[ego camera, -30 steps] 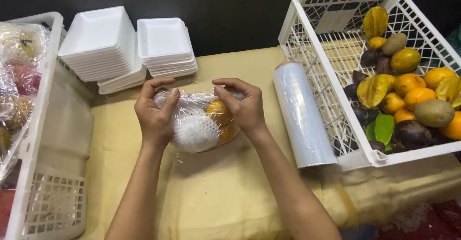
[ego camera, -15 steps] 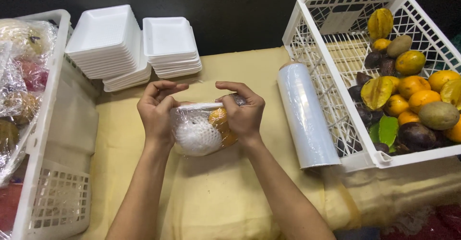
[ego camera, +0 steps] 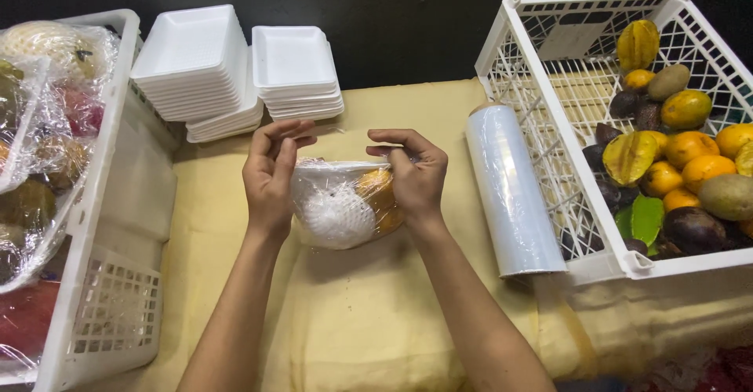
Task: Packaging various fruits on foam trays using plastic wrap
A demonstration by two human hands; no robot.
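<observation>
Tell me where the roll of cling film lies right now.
In the head view the roll of cling film lies on the tan tablecloth, right of centre, against the white fruit crate and just right of the right hand.

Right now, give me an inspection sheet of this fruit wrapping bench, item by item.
Surface: yellow-tan cloth over the table.
Job's things: film-wrapped fruit tray, one fruit in white foam netting, orange fruit beside it.
Clutter: cling film roll; two stacks of white foam trays; white crate of loose fruit; white crate of wrapped packs.
Hands: left hand and right hand both grip the tray's film.
Cables: nothing seen.
Surroundings: dark wall behind.
</observation>
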